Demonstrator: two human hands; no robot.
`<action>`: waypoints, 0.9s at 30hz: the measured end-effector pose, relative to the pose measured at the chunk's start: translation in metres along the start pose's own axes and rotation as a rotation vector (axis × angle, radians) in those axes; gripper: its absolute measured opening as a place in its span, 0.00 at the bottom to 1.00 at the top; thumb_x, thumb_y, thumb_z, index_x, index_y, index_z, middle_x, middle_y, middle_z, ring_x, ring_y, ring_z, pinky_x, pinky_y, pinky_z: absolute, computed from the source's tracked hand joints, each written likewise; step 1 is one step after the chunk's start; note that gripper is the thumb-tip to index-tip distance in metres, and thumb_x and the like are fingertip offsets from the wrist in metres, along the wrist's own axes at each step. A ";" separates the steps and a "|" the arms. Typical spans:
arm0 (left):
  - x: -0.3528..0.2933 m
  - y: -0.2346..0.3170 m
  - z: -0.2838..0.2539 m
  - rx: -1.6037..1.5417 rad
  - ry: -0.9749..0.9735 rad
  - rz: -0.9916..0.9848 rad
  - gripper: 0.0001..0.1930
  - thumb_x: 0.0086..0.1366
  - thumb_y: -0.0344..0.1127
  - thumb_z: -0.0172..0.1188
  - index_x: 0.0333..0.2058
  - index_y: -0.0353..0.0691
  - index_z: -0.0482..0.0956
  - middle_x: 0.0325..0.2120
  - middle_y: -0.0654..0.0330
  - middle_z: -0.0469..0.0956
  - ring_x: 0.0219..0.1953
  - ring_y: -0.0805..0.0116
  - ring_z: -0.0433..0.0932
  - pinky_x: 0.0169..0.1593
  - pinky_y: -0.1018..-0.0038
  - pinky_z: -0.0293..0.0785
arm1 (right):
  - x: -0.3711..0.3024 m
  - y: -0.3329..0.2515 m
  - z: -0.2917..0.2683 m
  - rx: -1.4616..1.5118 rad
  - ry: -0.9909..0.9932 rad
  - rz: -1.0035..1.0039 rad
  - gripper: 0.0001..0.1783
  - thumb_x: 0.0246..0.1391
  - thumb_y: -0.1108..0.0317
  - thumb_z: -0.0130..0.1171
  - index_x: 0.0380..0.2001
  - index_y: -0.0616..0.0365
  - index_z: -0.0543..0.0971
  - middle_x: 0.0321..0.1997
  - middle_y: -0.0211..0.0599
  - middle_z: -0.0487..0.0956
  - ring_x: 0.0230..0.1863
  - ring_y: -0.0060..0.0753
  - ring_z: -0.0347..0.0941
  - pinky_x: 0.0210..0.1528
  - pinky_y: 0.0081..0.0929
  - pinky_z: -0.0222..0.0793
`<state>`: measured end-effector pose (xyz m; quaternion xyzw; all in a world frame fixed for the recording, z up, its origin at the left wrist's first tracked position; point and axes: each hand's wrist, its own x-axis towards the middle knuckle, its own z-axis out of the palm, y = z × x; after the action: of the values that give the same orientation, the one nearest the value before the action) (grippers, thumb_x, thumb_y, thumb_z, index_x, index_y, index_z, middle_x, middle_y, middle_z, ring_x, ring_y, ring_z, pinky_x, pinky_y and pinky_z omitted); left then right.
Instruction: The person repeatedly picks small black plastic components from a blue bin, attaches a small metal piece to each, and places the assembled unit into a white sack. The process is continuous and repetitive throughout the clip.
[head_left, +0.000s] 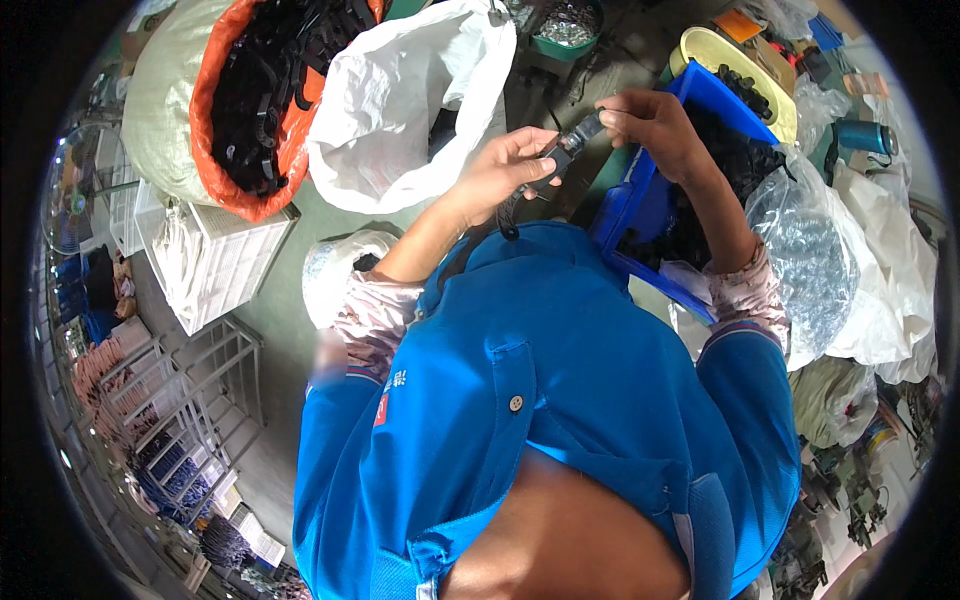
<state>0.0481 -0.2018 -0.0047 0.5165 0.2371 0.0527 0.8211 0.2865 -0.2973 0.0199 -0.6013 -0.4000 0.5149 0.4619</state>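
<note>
My left hand point(500, 178) is closed around a small black part point(563, 158), with the thumb and fingers pressed on its sides. A shiny, clear or metallic section shows toward the part's upper right. My right hand point(660, 132) pinches a small dark piece at that upper right end, thumb against forefinger. Below my left fingers hangs a dark curved strap-like piece point(508, 218); whether it joins the held part I cannot tell. Near my right forearm stands a blue bin point(625, 205) filled with black parts point(735, 155). Beyond my left hand lies an open white sack point(375, 110).
An orange-lined bag point(205, 130) full of black curved pieces stands at the far left. Behind the blue bin is a yellow tub point(705, 45) of dark pieces. A green basin point(570, 48) holds shiny bits. A white crate point(240, 245) and metal rack point(215, 385) stand left.
</note>
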 end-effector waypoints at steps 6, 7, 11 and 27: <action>-0.002 0.003 0.007 -0.030 -0.009 -0.032 0.18 0.66 0.33 0.57 0.54 0.38 0.71 0.43 0.64 0.78 0.39 0.77 0.76 0.32 0.83 0.69 | 0.003 0.018 -0.008 0.245 -0.059 0.064 0.19 0.55 0.66 0.61 0.47 0.68 0.77 0.28 0.28 0.76 0.29 0.20 0.71 0.37 0.20 0.70; -0.002 0.004 0.004 -0.060 -0.036 -0.033 0.18 0.67 0.33 0.56 0.55 0.38 0.71 0.44 0.62 0.78 0.39 0.76 0.77 0.31 0.83 0.70 | 0.003 0.025 -0.008 0.365 -0.064 0.074 0.19 0.56 0.67 0.60 0.48 0.68 0.76 0.27 0.28 0.76 0.29 0.21 0.71 0.37 0.20 0.70; -0.001 0.000 -0.009 -0.203 -0.099 -0.057 0.17 0.70 0.35 0.52 0.55 0.37 0.70 0.46 0.54 0.79 0.38 0.71 0.79 0.29 0.83 0.74 | -0.002 0.036 -0.007 0.712 -0.040 0.191 0.19 0.59 0.65 0.54 0.49 0.69 0.74 0.30 0.33 0.76 0.31 0.26 0.73 0.38 0.23 0.73; -0.007 0.018 0.018 -0.342 -0.288 -0.187 0.21 0.71 0.40 0.50 0.52 0.25 0.68 0.35 0.41 0.79 0.21 0.71 0.73 0.19 0.82 0.66 | -0.047 0.013 0.051 0.504 -0.001 0.107 0.13 0.65 0.64 0.51 0.39 0.63 0.79 0.20 0.30 0.72 0.17 0.14 0.62 0.14 0.14 0.51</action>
<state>0.0527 -0.2107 0.0201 0.3479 0.1520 -0.0583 0.9233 0.2296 -0.3384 0.0171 -0.4871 -0.2270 0.6224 0.5691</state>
